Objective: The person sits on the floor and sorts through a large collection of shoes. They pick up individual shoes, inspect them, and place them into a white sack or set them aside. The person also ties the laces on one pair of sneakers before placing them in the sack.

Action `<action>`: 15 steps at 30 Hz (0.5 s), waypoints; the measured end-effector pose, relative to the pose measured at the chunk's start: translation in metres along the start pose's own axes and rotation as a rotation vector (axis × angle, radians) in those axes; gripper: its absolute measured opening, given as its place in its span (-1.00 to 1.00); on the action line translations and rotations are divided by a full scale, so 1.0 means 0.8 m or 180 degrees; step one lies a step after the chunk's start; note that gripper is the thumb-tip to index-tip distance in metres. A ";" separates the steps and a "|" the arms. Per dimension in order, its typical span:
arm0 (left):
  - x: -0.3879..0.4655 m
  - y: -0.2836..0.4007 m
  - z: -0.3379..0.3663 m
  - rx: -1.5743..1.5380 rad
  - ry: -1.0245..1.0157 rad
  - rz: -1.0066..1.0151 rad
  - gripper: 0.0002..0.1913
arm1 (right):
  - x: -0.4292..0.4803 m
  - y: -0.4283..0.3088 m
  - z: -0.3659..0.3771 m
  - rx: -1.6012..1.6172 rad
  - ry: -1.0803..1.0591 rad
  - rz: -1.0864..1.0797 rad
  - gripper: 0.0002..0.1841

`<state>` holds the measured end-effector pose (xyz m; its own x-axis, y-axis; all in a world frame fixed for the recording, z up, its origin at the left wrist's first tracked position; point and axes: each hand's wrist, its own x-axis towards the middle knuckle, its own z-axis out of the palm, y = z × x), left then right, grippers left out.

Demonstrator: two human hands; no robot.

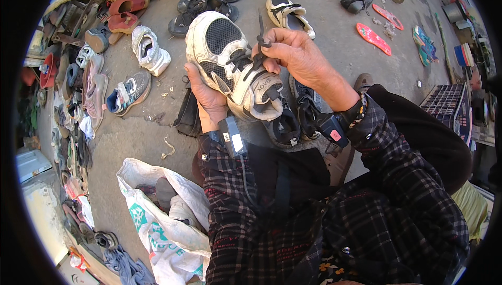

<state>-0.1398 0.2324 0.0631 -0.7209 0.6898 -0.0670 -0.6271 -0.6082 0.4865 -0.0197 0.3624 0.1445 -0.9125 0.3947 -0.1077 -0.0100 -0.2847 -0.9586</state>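
Note:
A white sneaker (223, 55) with black mesh panels is held up in front of me, toe pointing away. My left hand (208, 97) cradles it from below along its left side. Between the thumb and fingers of my right hand (296, 55) is the sneaker's black shoelace (259, 42), pinched above the tongue, with one end sticking upward. A similar white and black sneaker (290, 14) lies on the ground just beyond my right hand. Beneath the held shoe, a pair of dark sneakers (304, 108) stands close to my feet, partly hidden by it.
A white woven sack (160, 222) holding shoes stands at my lower left. White sneakers (151, 50) and a grey-blue sneaker (129, 93) lie to the left, before a long row of shoes. Red insoles (373, 39) lie at right; plastic crates (445, 104) stand at right and at the back.

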 end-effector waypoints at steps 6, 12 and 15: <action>-0.003 0.001 0.000 0.0090 -0.0016 0.0040 -0.23 | -0.002 0.015 -0.003 0.1286 -0.0014 0.0041 -0.97; -0.006 0.000 -0.002 -0.0120 -0.0126 -0.0028 -0.23 | -0.003 0.022 -0.008 0.2067 -0.0052 0.0086 -0.95; -0.001 -0.002 -0.007 -0.0193 -0.0199 -0.0077 -0.24 | -0.003 0.019 -0.010 0.1554 0.0002 -0.0024 -0.88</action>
<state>-0.1395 0.2305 0.0575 -0.6866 0.7266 -0.0227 -0.6623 -0.6124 0.4316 -0.0145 0.3639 0.1280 -0.9114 0.3988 -0.1017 -0.2073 -0.6582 -0.7237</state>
